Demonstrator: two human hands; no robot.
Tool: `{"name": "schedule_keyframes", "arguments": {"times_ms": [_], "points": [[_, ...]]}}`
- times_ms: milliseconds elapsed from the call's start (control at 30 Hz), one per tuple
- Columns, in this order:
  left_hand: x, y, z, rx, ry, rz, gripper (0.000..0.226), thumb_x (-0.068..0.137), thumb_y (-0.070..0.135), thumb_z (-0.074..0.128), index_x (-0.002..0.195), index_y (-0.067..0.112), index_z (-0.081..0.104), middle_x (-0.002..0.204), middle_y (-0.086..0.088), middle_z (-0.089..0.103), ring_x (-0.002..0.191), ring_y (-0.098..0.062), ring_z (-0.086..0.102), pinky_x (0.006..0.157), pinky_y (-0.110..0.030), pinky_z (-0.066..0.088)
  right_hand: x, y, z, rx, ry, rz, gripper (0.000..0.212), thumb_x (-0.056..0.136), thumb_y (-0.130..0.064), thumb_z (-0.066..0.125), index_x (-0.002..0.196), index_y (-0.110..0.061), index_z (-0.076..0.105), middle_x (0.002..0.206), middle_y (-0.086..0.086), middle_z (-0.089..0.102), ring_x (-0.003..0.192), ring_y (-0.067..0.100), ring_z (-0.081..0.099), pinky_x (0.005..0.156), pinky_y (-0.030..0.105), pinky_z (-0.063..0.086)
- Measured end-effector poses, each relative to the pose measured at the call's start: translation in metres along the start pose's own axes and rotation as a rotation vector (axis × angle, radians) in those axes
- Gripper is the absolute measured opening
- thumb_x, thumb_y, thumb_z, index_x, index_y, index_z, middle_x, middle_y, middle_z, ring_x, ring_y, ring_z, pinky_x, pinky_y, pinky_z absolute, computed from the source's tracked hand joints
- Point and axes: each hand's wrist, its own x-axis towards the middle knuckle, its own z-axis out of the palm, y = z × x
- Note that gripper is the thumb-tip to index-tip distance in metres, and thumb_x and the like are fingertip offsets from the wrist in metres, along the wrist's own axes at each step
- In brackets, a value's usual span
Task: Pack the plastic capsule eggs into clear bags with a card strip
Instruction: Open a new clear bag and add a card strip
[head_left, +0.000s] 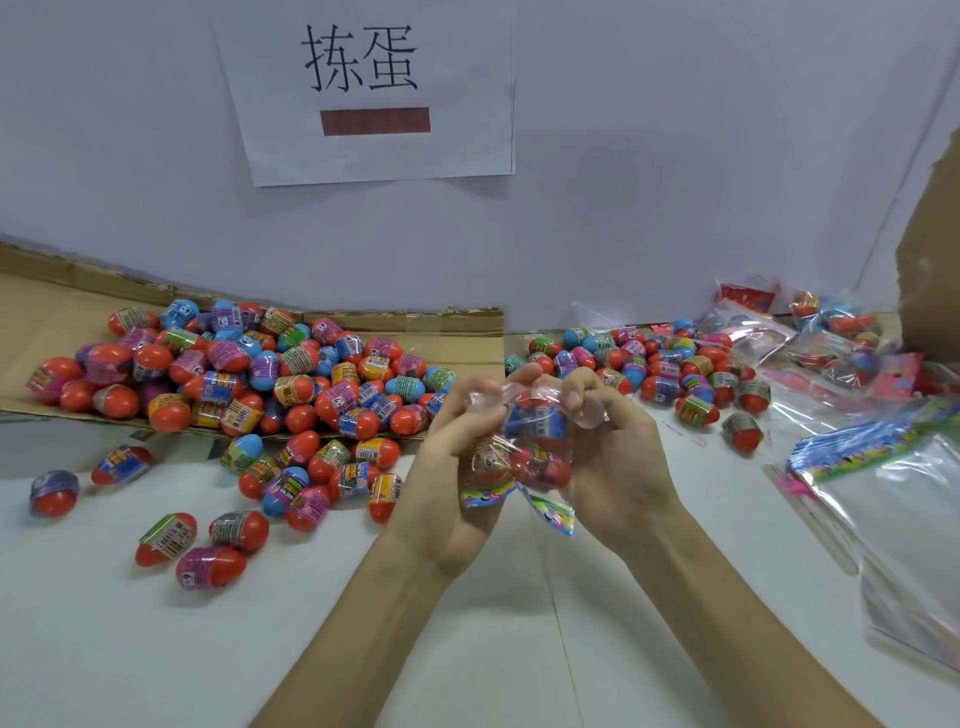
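A clear bag (524, 441) with several capsule eggs inside hangs between my two hands over the middle of the white table. My left hand (457, 457) grips its left side and top edge. My right hand (618, 457) pinches the bag's open top from the right. A colourful card strip (550, 512) sticks out at the bag's bottom. A big heap of loose capsule eggs (249, 374) lies to the left, partly on flattened cardboard (31, 312). A smaller heap of eggs (670, 369) lies behind my right hand.
A stack of empty clear bags with card strips (893, 493) lies at the right. Filled bags (821, 338) are piled at the back right beside a cardboard box wall (930, 270). A paper sign (374, 88) hangs on the wall behind.
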Motion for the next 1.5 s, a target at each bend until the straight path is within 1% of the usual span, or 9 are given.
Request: {"name": "schedule_keyframes", "arguments": {"times_ms": [400,500,833,933,1100,1167,1233,1333,1500], "points": [[-0.001,0.008,-0.006,-0.207,0.074,-0.046,0.041,0.106,0.019,0.039,0.070,0.019,0.057,0.114,-0.009,0.076,0.099,-0.030,0.075,0.069,-0.038,0.061,-0.001,-0.002,0.003,-0.186,-0.069,-0.086,0.024,0.082,-0.011,0.046,0.064,-0.017,0.061,0.089,-0.001,0.069,0.089,0.012,0.069,0.077,0.028,0.056],[-0.003,0.010,-0.005,-0.239,0.040,-0.041,0.027,0.095,0.018,0.048,0.068,0.017,0.056,0.098,-0.010,0.074,0.088,-0.028,0.075,0.064,-0.036,0.060,-0.001,-0.002,0.003,-0.191,-0.088,-0.086,0.030,0.086,-0.009,0.042,0.064,-0.018,0.061,0.090,-0.002,0.069,0.090,0.013,0.068,0.076,0.029,0.055],[-0.002,0.008,0.000,-0.317,0.101,-0.057,0.005,0.086,0.018,0.056,0.087,0.014,0.058,0.089,-0.014,0.075,0.080,-0.028,0.078,0.063,-0.039,0.063,-0.001,-0.007,0.005,-0.252,-0.107,-0.112,0.035,0.082,-0.011,0.040,0.061,-0.019,0.066,0.092,-0.001,0.063,0.102,0.017,0.062,0.075,0.028,0.055],[-0.002,0.007,0.000,-0.320,0.138,-0.046,0.009,0.079,0.018,0.060,0.087,0.012,0.063,0.078,-0.010,0.075,0.070,-0.024,0.077,0.058,-0.037,0.062,-0.002,-0.008,0.004,-0.233,-0.135,-0.108,0.033,0.078,-0.011,0.040,0.061,-0.018,0.067,0.092,-0.002,0.065,0.099,0.014,0.064,0.075,0.028,0.056],[0.001,0.007,-0.008,-0.309,0.148,-0.049,0.013,0.086,0.014,0.056,0.092,0.011,0.067,0.088,-0.012,0.079,0.075,-0.025,0.079,0.059,-0.036,0.063,-0.002,-0.007,0.004,-0.261,-0.140,-0.120,0.032,0.089,-0.024,0.044,0.065,-0.016,0.064,0.099,0.004,0.060,0.110,0.020,0.060,0.083,0.035,0.055],[0.001,0.006,-0.010,-0.237,0.210,0.012,0.040,0.101,0.011,0.050,0.076,0.016,0.079,0.080,-0.005,0.079,0.070,-0.019,0.078,0.055,-0.033,0.062,0.000,-0.004,0.004,-0.339,-0.113,-0.139,0.025,0.088,-0.021,0.054,0.066,-0.020,0.064,0.094,-0.001,0.063,0.107,0.015,0.063,0.079,0.030,0.056],[0.000,0.006,-0.009,-0.157,0.214,0.058,0.050,0.105,0.014,0.049,0.069,0.023,0.084,0.083,-0.003,0.080,0.073,-0.017,0.078,0.058,-0.031,0.062,0.000,-0.003,0.003,-0.364,-0.113,-0.132,0.018,0.085,-0.014,0.062,0.070,-0.022,0.064,0.094,-0.003,0.065,0.106,0.016,0.064,0.076,0.029,0.056],[0.000,0.011,-0.008,-0.194,0.156,-0.012,0.014,0.080,0.010,0.069,0.083,0.005,0.082,0.097,-0.014,0.077,0.080,-0.027,0.078,0.064,-0.034,0.062,0.000,-0.002,-0.002,-0.343,-0.165,-0.107,0.014,0.087,-0.007,0.063,0.083,-0.020,0.068,0.104,0.002,0.067,0.108,0.025,0.065,0.084,0.036,0.059],[0.000,0.014,-0.012,-0.281,0.199,-0.026,0.016,0.074,0.006,0.068,0.089,0.003,0.071,0.094,-0.020,0.074,0.075,-0.030,0.076,0.061,-0.035,0.062,0.002,0.003,-0.007,-0.269,-0.177,-0.071,0.027,0.094,-0.006,0.060,0.114,-0.018,0.076,0.126,0.005,0.068,0.121,0.030,0.064,0.093,0.039,0.057]]}}
